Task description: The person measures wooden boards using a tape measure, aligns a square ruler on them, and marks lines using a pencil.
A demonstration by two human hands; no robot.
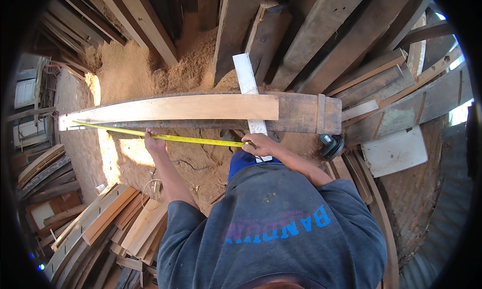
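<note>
Yellow tape measure [201,140], drawn out long and straight, spans the gap between the 2 hands; the right hand [257,145] has its fingers closed around the tape's right end; the left hand [155,142] has its fingers narrowed on the tape partway along, which runs on, left of those fingers, to near the left tip of a pale plank [201,107]; the plank (its far edge gently curved) lies just beyond both sets of fingers, on a darker board [306,113]; 1 white strip [246,75] shows beyond the right fingers; a dark green tool [331,146] sits to their right; sawdust [125,63] is heaped farther beyond the left fingers.
</note>
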